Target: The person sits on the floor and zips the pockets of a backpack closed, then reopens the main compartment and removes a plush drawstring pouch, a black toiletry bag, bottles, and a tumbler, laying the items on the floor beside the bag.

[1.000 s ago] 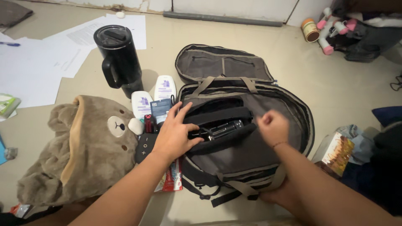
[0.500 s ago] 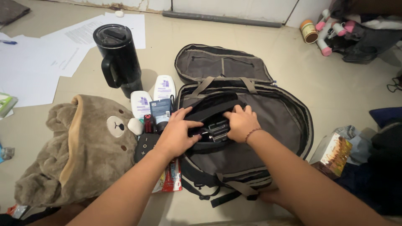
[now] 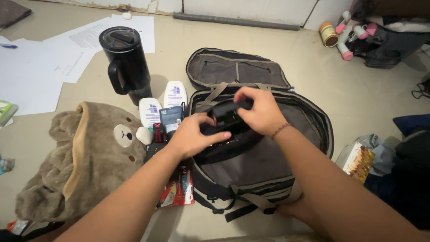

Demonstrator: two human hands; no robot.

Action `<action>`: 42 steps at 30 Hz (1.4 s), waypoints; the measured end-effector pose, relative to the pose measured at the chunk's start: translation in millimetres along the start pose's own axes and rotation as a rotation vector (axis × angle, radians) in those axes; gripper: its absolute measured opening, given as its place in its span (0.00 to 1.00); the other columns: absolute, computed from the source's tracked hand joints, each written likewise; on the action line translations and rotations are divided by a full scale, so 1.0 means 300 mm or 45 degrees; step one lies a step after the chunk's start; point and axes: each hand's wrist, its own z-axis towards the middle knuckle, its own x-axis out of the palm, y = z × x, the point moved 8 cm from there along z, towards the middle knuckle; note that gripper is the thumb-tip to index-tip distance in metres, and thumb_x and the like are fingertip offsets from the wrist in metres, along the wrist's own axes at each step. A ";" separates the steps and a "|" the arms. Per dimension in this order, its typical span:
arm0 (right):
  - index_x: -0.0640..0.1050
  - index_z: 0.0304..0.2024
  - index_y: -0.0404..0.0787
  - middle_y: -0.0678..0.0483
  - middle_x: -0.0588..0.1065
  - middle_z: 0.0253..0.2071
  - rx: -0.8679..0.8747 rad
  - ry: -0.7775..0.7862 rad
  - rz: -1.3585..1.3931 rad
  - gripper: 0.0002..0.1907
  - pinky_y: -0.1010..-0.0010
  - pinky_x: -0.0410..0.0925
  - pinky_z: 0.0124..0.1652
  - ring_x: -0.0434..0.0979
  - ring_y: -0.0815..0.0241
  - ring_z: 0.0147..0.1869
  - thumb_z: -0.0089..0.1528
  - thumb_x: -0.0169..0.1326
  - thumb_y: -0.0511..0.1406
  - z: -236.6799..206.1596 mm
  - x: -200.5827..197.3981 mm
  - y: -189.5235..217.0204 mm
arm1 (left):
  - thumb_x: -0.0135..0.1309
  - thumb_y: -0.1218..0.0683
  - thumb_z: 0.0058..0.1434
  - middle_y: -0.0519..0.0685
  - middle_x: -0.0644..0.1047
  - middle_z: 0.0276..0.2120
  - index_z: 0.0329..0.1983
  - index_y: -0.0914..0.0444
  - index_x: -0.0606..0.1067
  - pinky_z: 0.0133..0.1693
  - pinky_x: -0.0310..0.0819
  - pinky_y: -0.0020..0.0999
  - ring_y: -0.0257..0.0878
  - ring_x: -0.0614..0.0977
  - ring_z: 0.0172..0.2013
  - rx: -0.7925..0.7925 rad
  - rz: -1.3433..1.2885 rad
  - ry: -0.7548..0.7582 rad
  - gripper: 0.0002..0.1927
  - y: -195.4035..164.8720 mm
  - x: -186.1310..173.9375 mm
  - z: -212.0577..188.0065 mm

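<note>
A dark grey backpack [image 3: 286, 148] lies open on the floor, its lid flap folded back toward the wall. Both hands meet at the mouth of its inner pocket. My left hand [image 3: 195, 134] grips the pocket's left edge. My right hand [image 3: 260, 110] is closed on a black pouch-like object [image 3: 226, 114] lifted just above the pocket. What lies deeper inside the pocket is hidden by the hands.
Left of the backpack stand two white bottles [image 3: 162, 104], a small dark tube [image 3: 170, 118] and a black lidded mug [image 3: 127, 62]. A brown bear-hooded garment [image 3: 85, 157] lies farther left. White papers [image 3: 53, 62], a red packet [image 3: 178, 190], a printed box [image 3: 358, 159] and pink-capped bottles [image 3: 347, 36] surround them.
My right hand went from hovering over the backpack down into the pocket, then rose holding the black object. My left hand stayed at the pocket's edge.
</note>
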 end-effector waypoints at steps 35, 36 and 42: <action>0.82 0.51 0.41 0.46 0.83 0.41 0.250 0.742 0.003 0.26 0.67 0.74 0.48 0.84 0.53 0.44 0.48 0.65 0.36 -0.129 0.285 -0.104 | 0.68 0.50 0.47 0.52 0.84 0.40 0.44 0.60 0.82 0.47 0.79 0.42 0.48 0.85 0.44 -0.295 0.511 0.129 0.20 0.256 -0.270 0.094; 0.82 0.52 0.41 0.46 0.83 0.40 0.263 0.789 -0.003 0.26 0.67 0.74 0.47 0.85 0.53 0.44 0.49 0.64 0.36 -0.137 0.305 -0.096 | 0.68 0.52 0.45 0.50 0.85 0.37 0.40 0.60 0.84 0.47 0.80 0.40 0.43 0.87 0.42 -0.285 0.385 0.353 0.18 0.230 -0.181 0.091; 0.82 0.51 0.43 0.43 0.81 0.44 0.121 0.829 -0.234 0.23 0.62 0.73 0.50 0.82 0.45 0.48 0.52 0.63 0.36 -0.162 0.369 -0.016 | 0.70 0.56 0.41 0.49 0.84 0.37 0.68 0.49 0.68 0.45 0.79 0.37 0.45 0.86 0.39 -0.251 0.392 0.664 0.46 0.119 0.045 -0.019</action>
